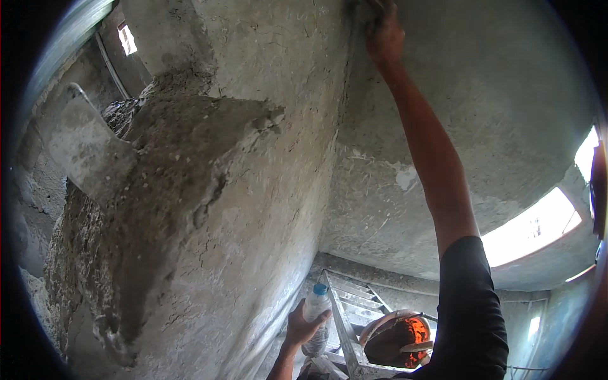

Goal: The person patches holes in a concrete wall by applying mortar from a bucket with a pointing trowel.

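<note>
My left hand (299, 326) grips a clear plastic bottle (315, 313) with a blue cap, upright, low in the centre beside the ladder. My right arm reaches up to the top of the view, where my right hand (384, 39) is closed on a small greyish object (364, 14) I cannot make out, at the corner where the plastered wall (266, 177) meets the grey surface (405, 114) on the right.
A metal ladder (335, 307) stands below, with a round bucket (380, 342) with an orange patch inside. A rough, broken concrete mass (145, 190) juts out at left. Bright openings (532, 231) show at right, and a small one (126, 38) at upper left.
</note>
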The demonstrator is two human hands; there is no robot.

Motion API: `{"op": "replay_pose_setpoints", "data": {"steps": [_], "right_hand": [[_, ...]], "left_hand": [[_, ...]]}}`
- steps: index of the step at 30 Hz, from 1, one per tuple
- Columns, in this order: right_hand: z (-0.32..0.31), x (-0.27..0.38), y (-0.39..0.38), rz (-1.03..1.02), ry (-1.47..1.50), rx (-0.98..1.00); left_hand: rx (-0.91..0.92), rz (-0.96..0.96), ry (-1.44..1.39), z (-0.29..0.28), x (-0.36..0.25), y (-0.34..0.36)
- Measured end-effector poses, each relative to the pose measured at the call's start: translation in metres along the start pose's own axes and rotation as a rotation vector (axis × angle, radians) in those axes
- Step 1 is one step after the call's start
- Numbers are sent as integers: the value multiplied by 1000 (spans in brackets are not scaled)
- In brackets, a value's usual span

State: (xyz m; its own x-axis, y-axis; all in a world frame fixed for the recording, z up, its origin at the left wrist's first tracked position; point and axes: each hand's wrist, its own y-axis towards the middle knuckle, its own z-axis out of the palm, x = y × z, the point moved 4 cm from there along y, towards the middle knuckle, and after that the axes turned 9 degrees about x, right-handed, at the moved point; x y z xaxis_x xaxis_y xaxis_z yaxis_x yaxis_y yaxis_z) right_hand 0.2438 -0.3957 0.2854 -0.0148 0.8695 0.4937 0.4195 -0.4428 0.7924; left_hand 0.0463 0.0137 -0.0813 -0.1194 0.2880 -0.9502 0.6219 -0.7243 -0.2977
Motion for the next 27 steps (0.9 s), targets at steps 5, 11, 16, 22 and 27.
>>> {"op": "replay_pose_setpoints", "data": {"steps": [5, 11, 16, 22, 27], "right_hand": [[37, -66, 17, -284, -552, -89], [35, -71, -28, -329, -414, 116], [-11, -20, 10, -458, -311, -138], [23, -58, 25, -354, -504, 21], [38, -83, -19, -483, -654, 184]], "left_hand": [[16, 20, 31, 4, -1, 3], [13, 1, -6, 2, 5, -2], [17, 35, 0, 8, 14, 0], [26, 27, -5, 7, 5, 2], [26, 3, 40, 3, 8, 0]]}}
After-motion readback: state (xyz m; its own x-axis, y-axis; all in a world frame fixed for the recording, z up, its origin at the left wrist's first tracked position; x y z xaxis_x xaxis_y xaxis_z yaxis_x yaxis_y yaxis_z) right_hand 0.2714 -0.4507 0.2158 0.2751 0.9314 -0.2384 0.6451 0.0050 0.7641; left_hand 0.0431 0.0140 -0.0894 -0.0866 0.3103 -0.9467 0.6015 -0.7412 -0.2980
